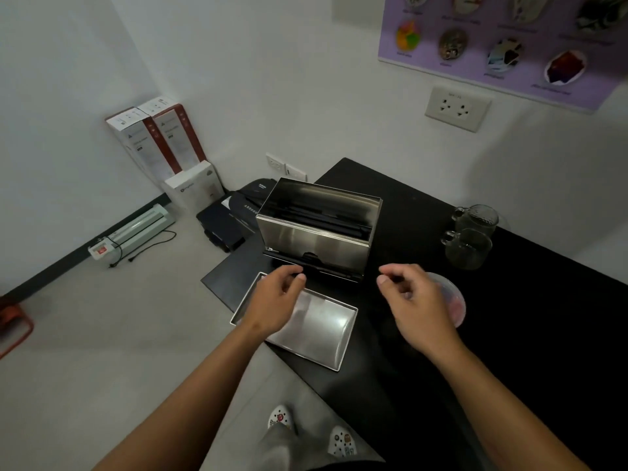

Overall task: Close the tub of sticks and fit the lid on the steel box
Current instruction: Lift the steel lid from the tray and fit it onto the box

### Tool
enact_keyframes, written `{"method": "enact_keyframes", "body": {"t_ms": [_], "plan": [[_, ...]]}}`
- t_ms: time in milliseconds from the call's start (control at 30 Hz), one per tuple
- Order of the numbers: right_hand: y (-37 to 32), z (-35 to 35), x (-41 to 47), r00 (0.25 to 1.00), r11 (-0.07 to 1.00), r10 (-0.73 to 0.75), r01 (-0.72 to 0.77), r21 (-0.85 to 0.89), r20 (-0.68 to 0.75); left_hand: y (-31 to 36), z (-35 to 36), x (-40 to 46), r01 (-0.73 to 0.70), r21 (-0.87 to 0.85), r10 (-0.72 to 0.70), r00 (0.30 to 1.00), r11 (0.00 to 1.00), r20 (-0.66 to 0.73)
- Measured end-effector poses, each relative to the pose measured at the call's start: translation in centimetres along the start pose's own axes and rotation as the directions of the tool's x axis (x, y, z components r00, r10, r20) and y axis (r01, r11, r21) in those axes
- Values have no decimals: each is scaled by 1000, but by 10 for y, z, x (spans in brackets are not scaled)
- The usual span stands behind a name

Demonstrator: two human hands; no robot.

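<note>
An open steel box (316,236) stands on the black table (526,317), with dark sticks lying inside it. A dark long tub (326,268) of sticks lies against the box's front foot. The steel lid (323,326) lies upside down on the table's near left corner. My left hand (275,302) hovers over the lid's far edge, fingertips at the dark tub, holding nothing that I can see. My right hand (414,300) floats to the right with loosely curled, empty fingers. Behind it a round clear lid with a pink tint (455,302) is mostly hidden.
Two clear glass mugs (470,234) stand at the right behind the box. The table's left edge runs just beside the lid. On the floor at left lie a black bag (234,219), white boxes (163,147) and a laminator (136,231).
</note>
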State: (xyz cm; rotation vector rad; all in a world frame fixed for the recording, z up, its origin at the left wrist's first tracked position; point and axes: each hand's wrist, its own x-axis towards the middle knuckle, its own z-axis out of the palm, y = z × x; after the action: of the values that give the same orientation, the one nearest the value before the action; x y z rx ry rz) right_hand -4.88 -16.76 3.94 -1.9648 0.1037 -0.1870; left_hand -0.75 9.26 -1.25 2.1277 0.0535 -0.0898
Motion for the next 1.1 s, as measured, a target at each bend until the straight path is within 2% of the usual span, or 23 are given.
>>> {"method": "enact_keyframes", "body": {"t_ms": [100,267,400,633,767,933,1100], "plan": [[7,27,-5,990,998,56,-56,0,131,-19,-21,-2,55,68,-51,997,996,-54],[27,57,-16,919,961,250,-198,-193,304,-45,-41,-9,180,157,-164,980,971,-109],[35,70,-27,868,921,369,-295,-255,331,-57,-44,-20,266,204,-253,964,942,-85],[28,79,-26,852,902,430,-391,-184,299,-48,-42,-20,288,149,-287,958,946,-24],[15,71,-20,868,914,405,-381,-136,287,-36,-49,-23,269,109,-265,963,957,-47],[-3,41,-14,895,946,325,-308,-104,305,-12,-71,-28,186,68,-173,972,980,-159],[-30,17,-4,923,972,231,-206,-111,307,22,-92,-22,95,-60,-106,971,994,-213]]}}
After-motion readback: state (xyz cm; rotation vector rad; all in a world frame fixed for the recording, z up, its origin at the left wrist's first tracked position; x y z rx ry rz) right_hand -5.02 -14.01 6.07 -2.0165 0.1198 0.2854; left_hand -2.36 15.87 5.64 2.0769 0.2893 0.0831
